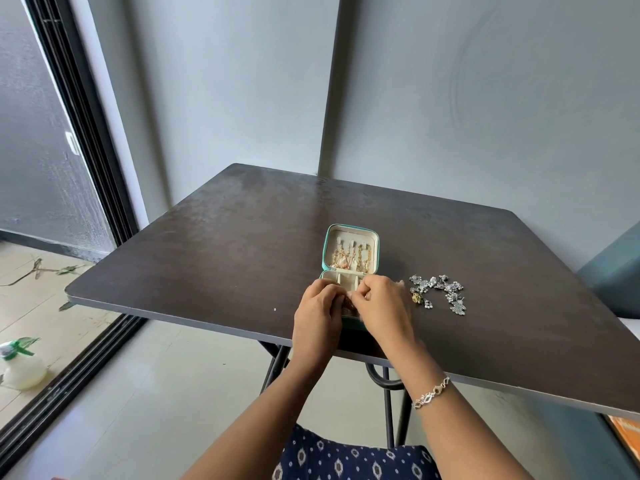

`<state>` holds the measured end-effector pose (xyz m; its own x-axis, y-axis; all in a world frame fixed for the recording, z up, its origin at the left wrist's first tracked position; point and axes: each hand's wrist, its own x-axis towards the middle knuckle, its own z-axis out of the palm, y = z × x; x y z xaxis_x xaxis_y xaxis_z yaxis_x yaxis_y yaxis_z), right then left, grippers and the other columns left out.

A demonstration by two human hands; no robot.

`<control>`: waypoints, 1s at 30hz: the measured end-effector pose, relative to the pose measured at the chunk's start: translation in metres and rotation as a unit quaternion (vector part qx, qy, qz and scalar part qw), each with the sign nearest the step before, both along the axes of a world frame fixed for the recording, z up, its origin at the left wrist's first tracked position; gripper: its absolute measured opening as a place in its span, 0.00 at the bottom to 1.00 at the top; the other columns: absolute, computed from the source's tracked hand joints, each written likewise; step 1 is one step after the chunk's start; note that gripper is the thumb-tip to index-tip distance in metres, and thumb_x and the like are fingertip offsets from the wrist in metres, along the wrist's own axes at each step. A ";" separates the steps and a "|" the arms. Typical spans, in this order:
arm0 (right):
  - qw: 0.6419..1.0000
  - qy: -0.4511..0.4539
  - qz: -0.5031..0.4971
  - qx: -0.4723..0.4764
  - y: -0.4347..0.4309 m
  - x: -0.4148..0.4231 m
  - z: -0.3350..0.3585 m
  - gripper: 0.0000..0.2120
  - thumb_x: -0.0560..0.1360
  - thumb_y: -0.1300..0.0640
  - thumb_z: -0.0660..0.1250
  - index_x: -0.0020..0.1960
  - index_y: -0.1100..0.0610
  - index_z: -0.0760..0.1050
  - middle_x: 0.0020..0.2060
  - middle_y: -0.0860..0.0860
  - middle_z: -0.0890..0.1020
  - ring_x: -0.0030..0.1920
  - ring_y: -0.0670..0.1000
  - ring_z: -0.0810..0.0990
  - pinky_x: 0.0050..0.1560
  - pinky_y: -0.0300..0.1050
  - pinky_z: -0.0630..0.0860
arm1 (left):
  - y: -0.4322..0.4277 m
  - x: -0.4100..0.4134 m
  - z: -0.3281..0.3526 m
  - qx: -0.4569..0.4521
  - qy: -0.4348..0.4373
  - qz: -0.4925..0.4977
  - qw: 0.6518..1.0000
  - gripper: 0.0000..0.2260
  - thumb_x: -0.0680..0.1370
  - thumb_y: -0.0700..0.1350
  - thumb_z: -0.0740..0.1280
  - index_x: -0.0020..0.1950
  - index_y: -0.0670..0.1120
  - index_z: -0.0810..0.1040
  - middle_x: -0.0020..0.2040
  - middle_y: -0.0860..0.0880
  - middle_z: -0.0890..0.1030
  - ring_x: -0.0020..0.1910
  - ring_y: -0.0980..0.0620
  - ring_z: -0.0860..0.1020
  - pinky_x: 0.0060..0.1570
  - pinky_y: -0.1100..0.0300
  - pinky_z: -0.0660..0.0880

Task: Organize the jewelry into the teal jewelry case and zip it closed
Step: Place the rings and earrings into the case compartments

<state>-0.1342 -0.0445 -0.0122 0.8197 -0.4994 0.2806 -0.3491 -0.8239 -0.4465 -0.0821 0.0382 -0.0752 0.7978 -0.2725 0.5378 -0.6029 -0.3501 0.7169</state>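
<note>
The teal jewelry case point(350, 233) lies open on the dark table point(214, 258), its cream lid raised at the back with gold chains point(351, 258) hanging inside. My left hand point(320, 308) and my right hand point(381, 303) meet over the case's base, fingers curled together on something small and gold at the front compartments; what exactly they pinch is hidden. A pile of silver jewelry point(438, 292) with one small gold piece point(417, 298) lies on the table just right of my right hand.
The table's near edge runs under my wrists, with metal legs point(273, 368) below. A sliding door frame point(86, 140) stands at the left. A white spray bottle point(20, 365) sits on the floor outside. A teal seat point(613, 271) is at the right.
</note>
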 end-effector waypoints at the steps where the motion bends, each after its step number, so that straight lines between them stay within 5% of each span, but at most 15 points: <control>1: 1.000 0.000 0.004 -0.001 0.000 -0.001 -0.001 0.12 0.74 0.52 0.65 0.34 0.54 0.69 0.36 0.54 0.83 0.39 0.56 0.77 0.41 0.43 0.69 | 0.000 0.000 0.000 -0.001 0.001 0.000 1.000 0.06 0.76 0.37 0.63 0.45 0.41 0.80 0.47 0.49 0.78 0.46 0.53 0.76 0.41 0.65 0.68; 7: 0.998 0.011 0.065 0.003 -0.002 -0.008 -0.005 0.07 0.75 0.54 0.65 0.44 0.55 0.80 0.43 0.54 0.83 0.45 0.55 0.79 0.39 0.42 0.67 | 0.001 0.001 -0.001 -0.004 -0.002 -0.008 1.000 0.06 0.75 0.37 0.62 0.44 0.41 0.79 0.46 0.48 0.78 0.44 0.52 0.76 0.39 0.63 0.70; 12: 0.996 0.022 0.087 -0.003 -0.009 -0.009 -0.007 0.07 0.73 0.61 0.66 0.48 0.54 0.81 0.50 0.52 0.80 0.46 0.48 0.73 0.42 0.35 0.63 | 0.001 0.002 -0.002 -0.003 -0.002 -0.009 1.000 0.08 0.76 0.36 0.60 0.45 0.41 0.79 0.46 0.48 0.78 0.44 0.52 0.75 0.39 0.60 0.72; 17: 0.994 0.023 0.109 -0.018 -0.018 -0.008 -0.014 0.10 0.75 0.65 0.63 0.49 0.56 0.81 0.52 0.53 0.78 0.54 0.52 0.74 0.48 0.40 0.68 | 0.003 0.001 0.001 -0.026 0.015 -0.020 0.999 0.11 0.74 0.35 0.56 0.46 0.40 0.78 0.46 0.47 0.78 0.43 0.52 0.76 0.39 0.61 0.73; 22: 0.984 -0.154 0.082 0.020 -0.025 -0.008 -0.033 0.14 0.71 0.71 0.62 0.44 0.56 0.81 0.44 0.52 0.78 0.46 0.51 0.76 0.42 0.39 0.70 | 0.008 -0.001 0.004 -0.084 0.044 -0.020 0.995 0.14 0.74 0.31 0.56 0.51 0.40 0.78 0.51 0.48 0.79 0.48 0.58 0.75 0.47 0.79 0.67; 25: 0.968 -0.242 0.059 0.036 -0.032 -0.012 -0.047 0.13 0.71 0.71 0.62 0.47 0.57 0.80 0.45 0.50 0.77 0.45 0.48 0.77 0.44 0.34 0.72 | 0.011 0.001 0.008 -0.107 0.127 -0.010 0.986 0.18 0.75 0.29 0.55 0.57 0.44 0.77 0.55 0.54 0.76 0.52 0.56 0.74 0.47 0.76 0.67; 30: 0.959 -0.250 0.088 0.105 -0.040 -0.011 -0.060 0.18 0.71 0.74 0.62 0.54 0.57 0.77 0.51 0.37 0.71 0.53 0.43 0.75 0.50 0.29 0.73 | 0.015 0.011 0.010 -0.164 0.229 -0.034 0.959 0.19 0.76 0.29 0.55 0.61 0.45 0.73 0.56 0.54 0.76 0.57 0.56 0.74 0.50 0.78 0.67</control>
